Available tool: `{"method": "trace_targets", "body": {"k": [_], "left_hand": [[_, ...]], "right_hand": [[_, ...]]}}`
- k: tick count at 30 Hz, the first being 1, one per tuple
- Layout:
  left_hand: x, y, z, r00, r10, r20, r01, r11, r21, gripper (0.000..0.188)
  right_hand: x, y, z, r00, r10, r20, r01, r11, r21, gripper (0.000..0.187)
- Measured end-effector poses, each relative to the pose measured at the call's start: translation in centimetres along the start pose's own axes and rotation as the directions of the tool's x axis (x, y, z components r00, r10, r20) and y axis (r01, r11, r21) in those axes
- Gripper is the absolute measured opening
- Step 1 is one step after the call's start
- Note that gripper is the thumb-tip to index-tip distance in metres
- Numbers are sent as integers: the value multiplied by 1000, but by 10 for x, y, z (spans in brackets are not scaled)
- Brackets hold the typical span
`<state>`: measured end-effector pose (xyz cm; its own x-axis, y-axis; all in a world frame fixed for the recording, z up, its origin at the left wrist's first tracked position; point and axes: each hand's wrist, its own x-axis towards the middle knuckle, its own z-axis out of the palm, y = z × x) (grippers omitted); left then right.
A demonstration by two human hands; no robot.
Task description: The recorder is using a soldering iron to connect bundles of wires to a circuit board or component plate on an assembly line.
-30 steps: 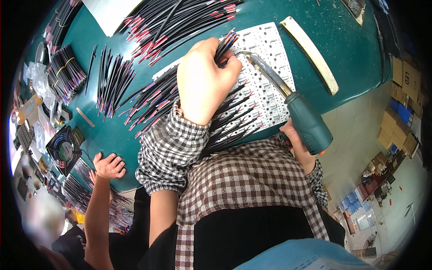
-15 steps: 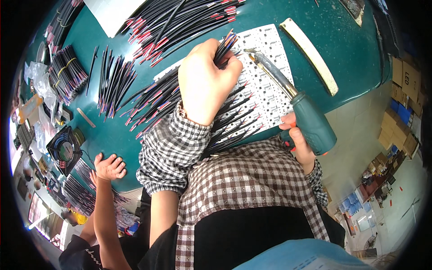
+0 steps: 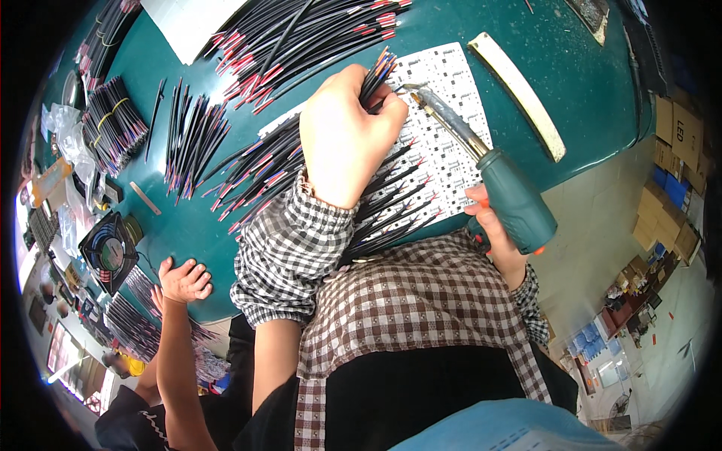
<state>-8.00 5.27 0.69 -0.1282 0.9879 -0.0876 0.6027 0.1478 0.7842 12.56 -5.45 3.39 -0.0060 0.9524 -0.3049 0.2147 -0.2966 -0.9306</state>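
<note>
Head view: the left hand (image 3: pixel 342 143) is clamped on a wire bundle (image 3: pixel 378 75), thumb and fingertips pressed together around it, its coloured ends pointing up and slightly right. The bundle sits above the white circuit panel (image 3: pixel 459 98), near its upper left part. The right hand (image 3: pixel 500 233) is closed on the handle of the green soldering tool (image 3: pixel 517 199); some of its fingers are hidden behind the grip.

Change against the frame half a second earlier: the tool shifts a little to the left, so its tip lies closer to the left thumb. Tip is just beside a thin wire end there — contact cannot be told. Left hand position is nearly the same, grip unaltered.

Surroundings: black wires (image 3: pixel 395 192) lie side by side over the lower part of the panel, red tips toward the right. More cut wires (image 3: pixel 263 165) lie left of the left wrist, ends fanned. A curved pale strip (image 3: pixel 519 94) rests on the green table (image 3: pixel 594 98), right of the panel and apart from it. At the near left, a co-worker's hand (image 3: pixel 184 282) rests at the table edge near a fan (image 3: pixel 109 252) — unmoved since the earlier frame.
</note>
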Motion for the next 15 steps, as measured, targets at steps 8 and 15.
{"method": "trace_targets", "body": {"k": [8,15], "left_hand": [[-1,2,0,999,-37,28,38,999,-19,19],[0,5,-3,999,-31,24,31,999,-7,18]], "right_hand": [[-7,6,-3,1000,26,-17,-28,982,-185,57],[-4,1,0,1000,-18,-21,22,982,186,64]]}}
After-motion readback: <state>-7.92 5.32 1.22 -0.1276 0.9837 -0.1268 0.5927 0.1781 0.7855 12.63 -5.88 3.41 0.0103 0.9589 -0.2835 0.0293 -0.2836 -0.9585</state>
